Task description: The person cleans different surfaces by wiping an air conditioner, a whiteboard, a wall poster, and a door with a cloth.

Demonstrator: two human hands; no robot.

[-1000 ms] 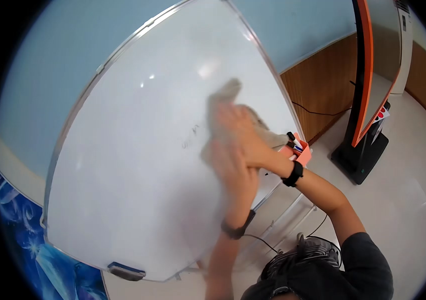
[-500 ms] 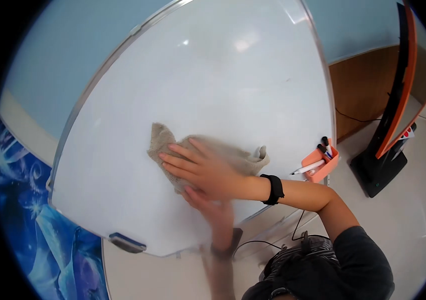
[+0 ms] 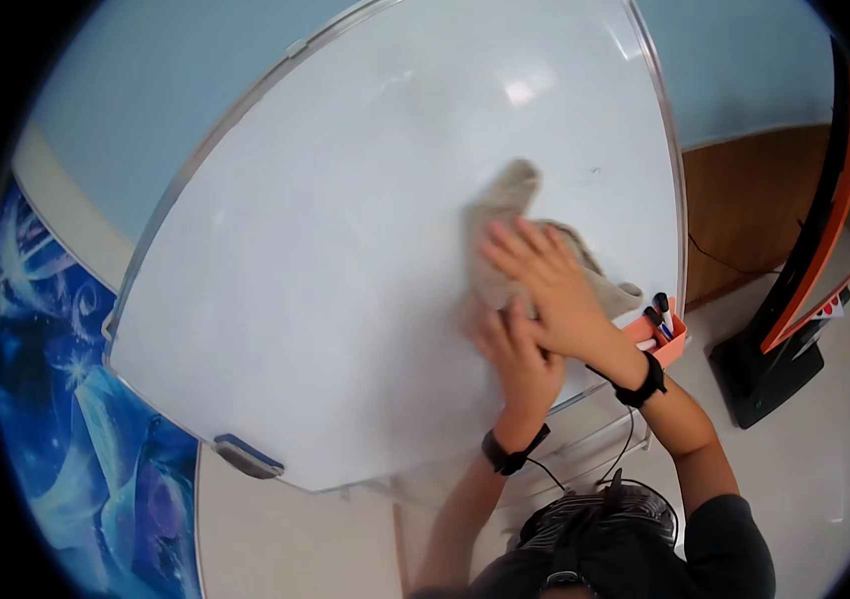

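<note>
A beige-grey cloth [image 3: 502,200] lies bunched against the whiteboard [image 3: 305,290], right of its middle, blurred along its left side. My right hand [image 3: 550,285] presses on the cloth and holds it to the board, its fingers stretched over the folds. Just below and to the left, my left hand [image 3: 525,364] is at the cloth's lower edge, with its fingertips smeared by motion and partly on the fabric. The thumbs are close together. A black band circles each wrist.
A coral marker holder [image 3: 673,345] with several markers hangs at the board's lower right corner. An eraser [image 3: 248,456] is on the lower left edge. To the right stands an orange-edged screen [image 3: 849,190] on a black base [image 3: 767,377]. Thin cables hang below the board.
Both hands and the cloth have moved right and upward across the board, close to the marker holder. The cloth's upper end now points up. The view has shifted slightly.
</note>
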